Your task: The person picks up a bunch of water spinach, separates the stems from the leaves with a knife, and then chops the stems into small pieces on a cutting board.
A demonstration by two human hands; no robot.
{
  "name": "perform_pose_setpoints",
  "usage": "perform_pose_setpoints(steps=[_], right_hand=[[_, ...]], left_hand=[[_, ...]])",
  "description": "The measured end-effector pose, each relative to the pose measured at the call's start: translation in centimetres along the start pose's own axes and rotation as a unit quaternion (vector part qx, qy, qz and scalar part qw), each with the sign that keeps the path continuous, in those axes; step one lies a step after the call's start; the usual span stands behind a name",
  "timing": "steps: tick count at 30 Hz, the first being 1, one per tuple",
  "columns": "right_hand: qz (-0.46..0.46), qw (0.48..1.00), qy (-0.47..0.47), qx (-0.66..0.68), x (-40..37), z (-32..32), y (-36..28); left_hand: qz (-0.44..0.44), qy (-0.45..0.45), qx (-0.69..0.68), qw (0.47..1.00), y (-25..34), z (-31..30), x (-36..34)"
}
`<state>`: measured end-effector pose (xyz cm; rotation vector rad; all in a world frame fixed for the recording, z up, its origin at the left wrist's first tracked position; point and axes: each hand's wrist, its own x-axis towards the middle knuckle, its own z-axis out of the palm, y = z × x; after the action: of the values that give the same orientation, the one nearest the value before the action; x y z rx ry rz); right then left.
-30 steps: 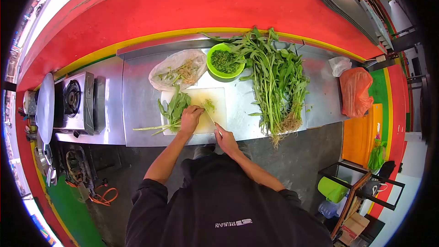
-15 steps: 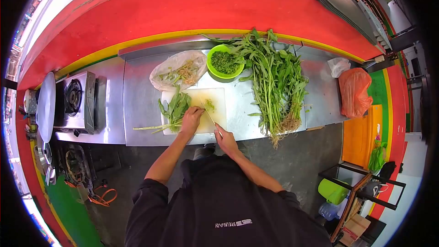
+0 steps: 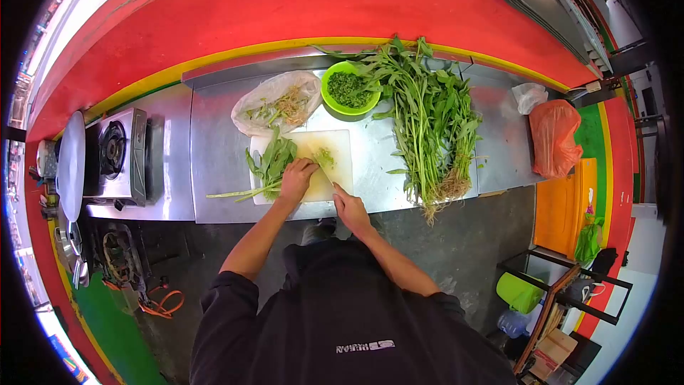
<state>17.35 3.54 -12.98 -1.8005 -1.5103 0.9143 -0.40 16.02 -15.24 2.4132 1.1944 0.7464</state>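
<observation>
Compared with a second ago, little differs: both hands keep their places at the board, and the whole scene sits slightly higher in view.

At far left, a gas stove [image 3: 114, 150] stands on a steel counter [image 3: 214, 135]. Farther along the counter's back lies a plastic bag [image 3: 278, 103] holding pale trimmings. In front of it, a bunch of leafy stems [image 3: 269, 164] lies across the left end of a pale cutting board [image 3: 338, 144], stem ends trailing off to the left. The left hand [image 3: 298, 180] presses down on the bunch, fingers curled over it. Just right of that hand is a knife [image 3: 325, 177] beside a small heap of chopped greens [image 3: 325, 157]. The right hand [image 3: 350, 208] is closed in a fist around the knife's handle at the counter's near edge.

Behind the board is a green bowl [image 3: 347, 89] of chopped greens. Right of it lies a large pile of uncut greens [image 3: 431, 121], roots toward the person. An orange bag [image 3: 554, 139] sits at far right.

The knife blade is thin and hard to make out, and its handle is hidden in the fist. The left fingertips are hidden.
</observation>
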Motion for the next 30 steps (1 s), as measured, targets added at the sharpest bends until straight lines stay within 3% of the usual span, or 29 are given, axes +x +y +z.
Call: perform_pose_setpoints(steps=[13, 30], right_hand=[[0.033, 0.998, -0.037, 0.026, -0.1, -1.1, -0.7], [0.006, 1.000, -0.012, 0.024, 1.5, 0.0, -1.0]], left_hand=[[-0.036, 0.014, -0.095, 0.995, 0.0, 0.1, 0.0], [-0.008, 0.020, -0.034, 0.999, 0.5, -0.4, 0.0]])
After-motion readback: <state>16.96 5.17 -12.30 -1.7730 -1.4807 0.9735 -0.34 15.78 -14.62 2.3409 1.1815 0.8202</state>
